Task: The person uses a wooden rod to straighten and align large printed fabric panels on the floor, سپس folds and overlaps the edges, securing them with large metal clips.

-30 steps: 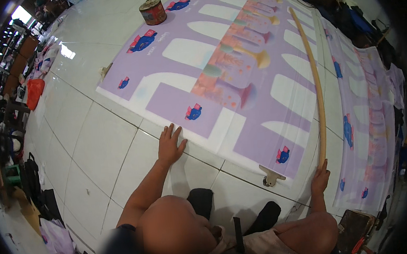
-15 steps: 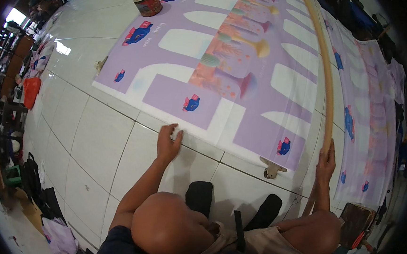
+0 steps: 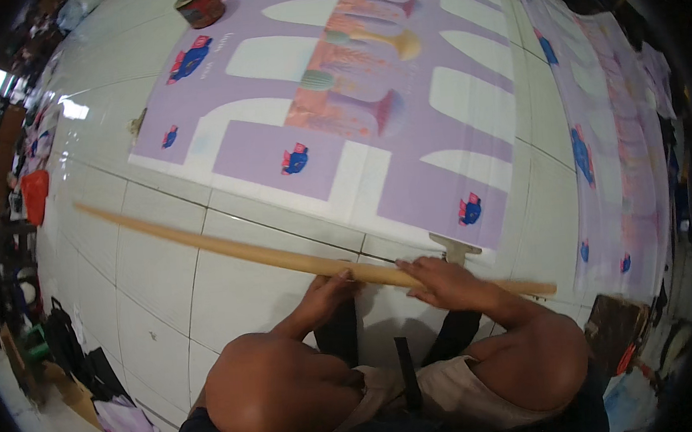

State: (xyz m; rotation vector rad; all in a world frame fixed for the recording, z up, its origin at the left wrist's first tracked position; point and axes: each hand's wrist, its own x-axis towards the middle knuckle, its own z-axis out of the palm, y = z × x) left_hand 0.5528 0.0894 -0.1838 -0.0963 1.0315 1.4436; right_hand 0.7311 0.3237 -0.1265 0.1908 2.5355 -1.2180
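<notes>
A long, tan wooden stick [image 3: 261, 259] lies crosswise in front of me, between my body and the printed fabric. My left hand [image 3: 327, 296] is closed on it near its middle, the thumb against the near side. Farther right, my right hand [image 3: 445, 281] grips the same stick, with the fingers over the top. Beyond the stick, a lilac printed fabric [image 3: 449, 193] with pale arch shapes and small blue figures is spread flat. A metal clip [image 3: 459, 248] sits at its near right corner, just past my right hand.
At the fabric's far left stands a round tin can [image 3: 200, 7]. A second printed sheet [image 3: 598, 142] lies to the right. A dark brown box-like object [image 3: 614, 322] sits at my right. Clutter and a red bag [image 3: 36, 196] line the left side of the tiled floor [image 3: 150, 230].
The stick has swung from upright along the fabric's right edge to crosswise before me. My left hand has left the fabric edge and taken hold of it; my right hand has moved inward.
</notes>
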